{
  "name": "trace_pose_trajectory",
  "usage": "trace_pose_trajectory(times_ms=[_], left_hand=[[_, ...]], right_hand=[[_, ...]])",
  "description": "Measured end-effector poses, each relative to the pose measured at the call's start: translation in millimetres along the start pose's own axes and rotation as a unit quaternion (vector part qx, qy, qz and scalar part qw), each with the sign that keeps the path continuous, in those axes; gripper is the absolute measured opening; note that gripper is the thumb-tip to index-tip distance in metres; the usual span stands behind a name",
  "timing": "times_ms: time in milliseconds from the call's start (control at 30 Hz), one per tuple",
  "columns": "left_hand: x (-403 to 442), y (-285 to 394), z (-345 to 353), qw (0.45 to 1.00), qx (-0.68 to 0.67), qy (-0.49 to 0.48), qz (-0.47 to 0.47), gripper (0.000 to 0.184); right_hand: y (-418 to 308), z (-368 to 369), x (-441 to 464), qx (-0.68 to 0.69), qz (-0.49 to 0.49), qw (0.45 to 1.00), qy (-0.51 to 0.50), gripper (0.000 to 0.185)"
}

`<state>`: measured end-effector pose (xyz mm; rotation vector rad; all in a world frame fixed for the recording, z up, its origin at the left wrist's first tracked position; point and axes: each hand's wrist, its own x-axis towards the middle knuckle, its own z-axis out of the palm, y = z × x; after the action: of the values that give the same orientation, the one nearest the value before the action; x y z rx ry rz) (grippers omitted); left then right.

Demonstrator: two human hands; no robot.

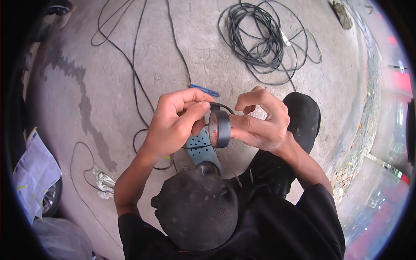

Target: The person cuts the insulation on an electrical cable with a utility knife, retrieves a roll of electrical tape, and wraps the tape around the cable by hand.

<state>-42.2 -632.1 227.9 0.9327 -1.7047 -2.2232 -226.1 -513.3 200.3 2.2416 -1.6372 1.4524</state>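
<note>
My left hand (pixel 180 119) is closed, its thumb and fingers pinching a thin black cable (pixel 226 108). Black tape runs from the cable down to a roll of electrical tape (pixel 222 129), which has red print inside its core. At the roll's right side, the thumb and a finger of my right hand (pixel 264 119) close against it, while the other fingers curl above. Behind my right fingers the cable passes out of sight. Just beyond my left fingertips, a blue tool (pixel 205 90) lies on the floor. Below my hands is a light-blue perforated shoe (pixel 200 145).
A coil of black cable (pixel 255 37) lies on the concrete floor (pixel 195 52), with loose cable strands (pixel 134 69) to its left. Printed paper (pixel 37 173) and a plastic bag (pixel 63 240) are at left. A crumpled wrapper (pixel 104 183) rests near the left forearm.
</note>
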Motion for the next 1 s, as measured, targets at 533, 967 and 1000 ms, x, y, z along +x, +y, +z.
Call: trace_pose_trajectory(times_ms=[533, 967, 1000], left_hand=[[-2, -2, 8, 0.998, 0.015, 0.006, 0.057, 0.017], [-6, -13, 10, 0.978, 0.167, 0.009, 0.128, 0.015], [-6, -12, 11, 0.974, 0.175, 0.022, 0.139, 0.011]], right_hand=[[-13, 7, 6, -0.008, 0.130, 0.991, 0.021, 0.046], [-26, 10, 11, 0.077, 0.298, 0.950, 0.053, 0.012], [-27, 11, 11, 0.086, 0.305, 0.947, 0.056, 0.013]])
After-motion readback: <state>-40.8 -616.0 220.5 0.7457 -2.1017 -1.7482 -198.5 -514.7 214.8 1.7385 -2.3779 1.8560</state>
